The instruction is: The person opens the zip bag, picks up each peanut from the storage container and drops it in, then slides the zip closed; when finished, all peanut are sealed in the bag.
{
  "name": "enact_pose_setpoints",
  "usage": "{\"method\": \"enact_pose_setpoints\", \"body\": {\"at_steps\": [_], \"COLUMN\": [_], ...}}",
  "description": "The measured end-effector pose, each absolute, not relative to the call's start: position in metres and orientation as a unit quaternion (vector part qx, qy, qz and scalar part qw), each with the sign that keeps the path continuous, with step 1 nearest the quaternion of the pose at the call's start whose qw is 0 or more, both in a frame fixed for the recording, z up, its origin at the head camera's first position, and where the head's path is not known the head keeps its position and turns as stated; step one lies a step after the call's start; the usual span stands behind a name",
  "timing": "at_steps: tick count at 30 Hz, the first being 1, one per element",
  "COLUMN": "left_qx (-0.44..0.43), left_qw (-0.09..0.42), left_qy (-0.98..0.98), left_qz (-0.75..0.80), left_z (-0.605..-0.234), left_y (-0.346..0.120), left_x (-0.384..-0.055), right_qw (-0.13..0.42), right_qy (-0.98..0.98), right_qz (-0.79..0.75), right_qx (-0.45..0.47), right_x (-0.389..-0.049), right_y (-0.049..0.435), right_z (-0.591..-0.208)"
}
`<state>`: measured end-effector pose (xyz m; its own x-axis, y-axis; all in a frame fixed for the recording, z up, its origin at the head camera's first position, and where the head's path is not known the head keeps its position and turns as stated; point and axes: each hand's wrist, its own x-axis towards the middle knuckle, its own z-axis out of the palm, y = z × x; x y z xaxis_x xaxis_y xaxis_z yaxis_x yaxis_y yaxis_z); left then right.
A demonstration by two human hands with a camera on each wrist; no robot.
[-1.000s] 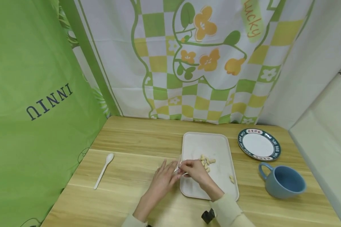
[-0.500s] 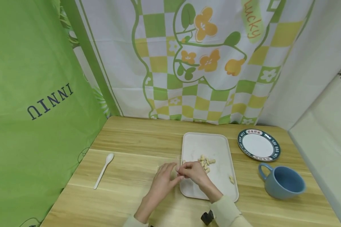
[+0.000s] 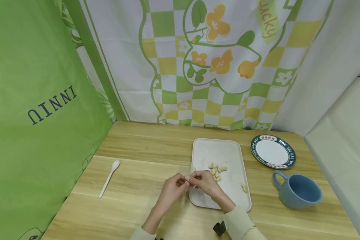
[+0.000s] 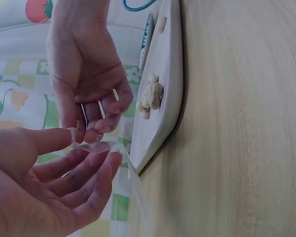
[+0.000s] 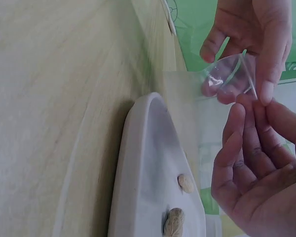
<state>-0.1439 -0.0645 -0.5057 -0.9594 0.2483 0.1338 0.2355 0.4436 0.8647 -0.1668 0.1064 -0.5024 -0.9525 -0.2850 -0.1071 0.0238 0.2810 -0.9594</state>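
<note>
Two hands hold a clear plastic bag (image 5: 232, 74) at its rim, above the desk (image 3: 135, 193) by the left edge of the tray (image 3: 205, 151).
Slick film like this likely calls for light, opposed pinches right at the rim, so neither side slips. The right hand (image 3: 209, 184) brings thumb and forefinger tips together on the film's edge, its other fingers loosely curled; the left hand (image 3: 170, 190) holds film between its thumb and half-bent fingers, with a wider gap. Peanuts (image 3: 215, 170) lie on the tray, just beside the right hand.
</note>
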Motion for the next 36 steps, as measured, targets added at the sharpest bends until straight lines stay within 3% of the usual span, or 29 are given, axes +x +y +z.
{"method": "enact_pose_setpoints", "body": {"at_steps": [6, 14, 19, 27, 32, 36], "left_qx": [0.132, 0.112, 0.102, 0.176, 0.181, 0.175], "left_qw": [0.025, 0.007, -0.019, -0.077, -0.049, -0.01], "left_qy": [0.829, 0.845, 0.854, 0.899, 0.9, 0.9], "left_qz": [0.543, 0.522, 0.51, 0.394, 0.392, 0.4], "left_z": [-0.506, -0.504, -0.507, -0.507, -0.507, -0.51], "left_y": [-0.069, -0.069, -0.067, -0.062, -0.061, -0.061], "left_x": [-0.146, -0.146, -0.143, -0.133, -0.133, -0.133], "right_qw": [0.129, 0.139, 0.134, 0.08, 0.054, 0.068], "right_qy": [0.798, 0.802, 0.808, 0.833, 0.842, 0.823], "right_qz": [-0.577, -0.559, -0.553, -0.534, -0.517, -0.543], "right_qx": [-0.114, -0.159, -0.155, -0.121, -0.144, -0.151], "right_x": [-0.165, -0.166, -0.164, -0.161, -0.159, -0.158], "right_y": [0.112, 0.114, 0.113, 0.11, 0.11, 0.111], "right_z": [-0.501, -0.501, -0.504, -0.502, -0.505, -0.507]}}
